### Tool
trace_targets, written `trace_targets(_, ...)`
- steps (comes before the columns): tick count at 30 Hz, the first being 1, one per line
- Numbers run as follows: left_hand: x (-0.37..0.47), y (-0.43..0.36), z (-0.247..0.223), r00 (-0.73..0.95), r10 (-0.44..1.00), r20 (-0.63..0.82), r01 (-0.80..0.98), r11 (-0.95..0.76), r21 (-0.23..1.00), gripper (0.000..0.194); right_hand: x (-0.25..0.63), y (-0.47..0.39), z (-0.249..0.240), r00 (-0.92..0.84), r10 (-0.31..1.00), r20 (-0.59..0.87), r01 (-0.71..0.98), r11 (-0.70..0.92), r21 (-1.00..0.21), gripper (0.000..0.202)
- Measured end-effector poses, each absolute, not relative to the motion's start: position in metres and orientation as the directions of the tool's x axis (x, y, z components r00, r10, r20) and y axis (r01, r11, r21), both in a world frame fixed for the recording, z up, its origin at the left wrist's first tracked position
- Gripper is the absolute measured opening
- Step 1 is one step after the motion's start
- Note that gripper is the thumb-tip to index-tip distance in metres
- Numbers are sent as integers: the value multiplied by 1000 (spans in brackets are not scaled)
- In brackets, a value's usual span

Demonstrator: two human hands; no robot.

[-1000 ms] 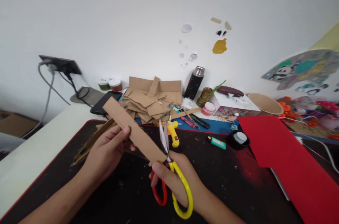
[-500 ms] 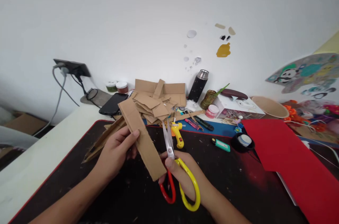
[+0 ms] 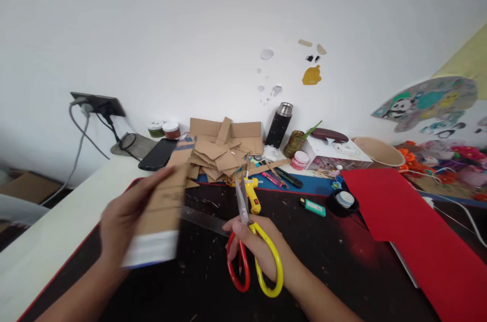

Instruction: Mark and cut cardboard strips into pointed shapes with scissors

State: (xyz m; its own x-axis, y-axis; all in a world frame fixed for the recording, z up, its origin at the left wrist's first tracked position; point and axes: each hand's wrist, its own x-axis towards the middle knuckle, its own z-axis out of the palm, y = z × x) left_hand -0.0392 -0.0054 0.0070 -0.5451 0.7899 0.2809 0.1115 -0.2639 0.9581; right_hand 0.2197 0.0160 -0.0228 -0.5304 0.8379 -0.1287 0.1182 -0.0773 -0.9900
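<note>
My left hand (image 3: 124, 220), smeared by motion, is closed on a piece of cardboard (image 3: 162, 203) at the left. The piece is brown with dark print, and its near end has a white band with a blue edge. My right hand (image 3: 266, 248) is wrapped around scissors (image 3: 242, 214) with one red and one yellow handle loop. Their blades point up and away, slightly apart, touching no cardboard. A clear ruler (image 3: 203, 219) lies on the dark mat (image 3: 207, 281) between my hands. Just beyond the blade tips lies a yellow glue gun (image 3: 251, 195).
Cut cardboard pieces (image 3: 215, 154) are piled by the wall. A black flask (image 3: 279, 127), a pink-lidded jar (image 3: 300, 159) and a utility knife (image 3: 289, 177) are at the back. A green lighter (image 3: 314, 207) lies right of my hands, with red sheets (image 3: 403, 225) further right.
My left hand has moved left and nearer with the cardboard; a printed face now shows instead of the plain strip. The folded cardboard behind it is no longer visible there. The ruler has come into view.
</note>
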Motion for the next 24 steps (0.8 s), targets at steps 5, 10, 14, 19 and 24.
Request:
trace_targets(5,-29,2,0,-429,882,194,123,-156,980,33,219,14,-21,-559,817,-142,77,-120,-990,78)
trace_targets(10,-21,2,-2,-413,907,88,31,-82,996,41,219,14,-19,-567,809,-158,20,-178,-984,78)
trace_targets(14,-23,11,-10,-433,901,38,-31,-57,998,40,218,13,-17,-561,814,-151,10,-176,-984,75)
trace_targets(19,-17,16,-13,-331,936,-122,-369,-9,929,43,217,10,-15,-587,794,-161,13,-190,-982,76)
trace_targets(24,-9,8,-11,-186,958,-221,-386,135,912,40,215,6,-15,-659,734,-164,-36,-249,-968,75)
